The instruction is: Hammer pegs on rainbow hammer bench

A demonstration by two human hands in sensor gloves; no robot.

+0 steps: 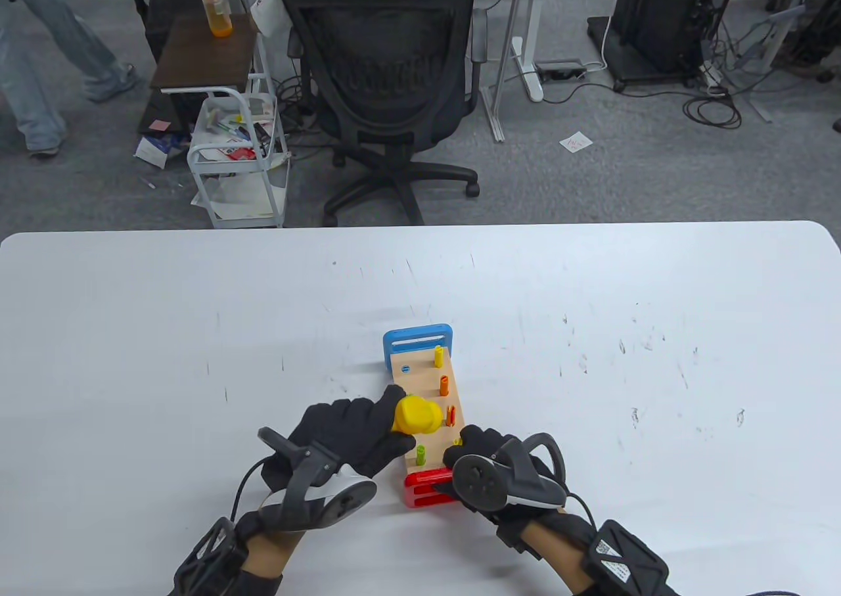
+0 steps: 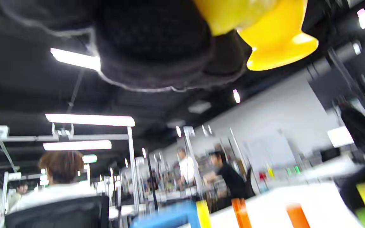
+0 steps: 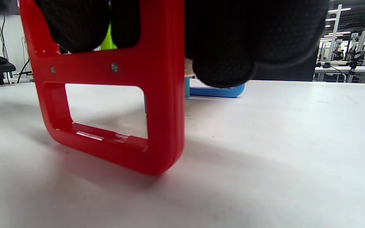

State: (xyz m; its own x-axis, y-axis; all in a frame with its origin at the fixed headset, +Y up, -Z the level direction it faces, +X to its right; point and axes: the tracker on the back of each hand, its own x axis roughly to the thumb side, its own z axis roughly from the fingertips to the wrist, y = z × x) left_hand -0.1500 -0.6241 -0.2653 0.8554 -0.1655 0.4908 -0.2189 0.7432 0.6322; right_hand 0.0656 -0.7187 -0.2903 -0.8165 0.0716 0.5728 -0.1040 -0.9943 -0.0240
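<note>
The hammer bench (image 1: 427,386) lies on the white table, a wooden top between a blue end (image 1: 418,343) at the far side and a red end (image 1: 427,487) near me. Yellow (image 1: 438,356), orange (image 1: 444,386) and green (image 1: 420,454) pegs stick up from it. My left hand (image 1: 355,435) grips a yellow toy hammer (image 1: 416,414), its head held over the middle of the bench; the head also shows in the left wrist view (image 2: 274,34). My right hand (image 1: 489,458) rests on the bench's red end (image 3: 157,95) and holds it down.
The white table (image 1: 197,359) spreads wide on both sides of the bench. Beyond its far edge stand a black office chair (image 1: 387,90) and a small white cart (image 1: 236,156) on the carpet.
</note>
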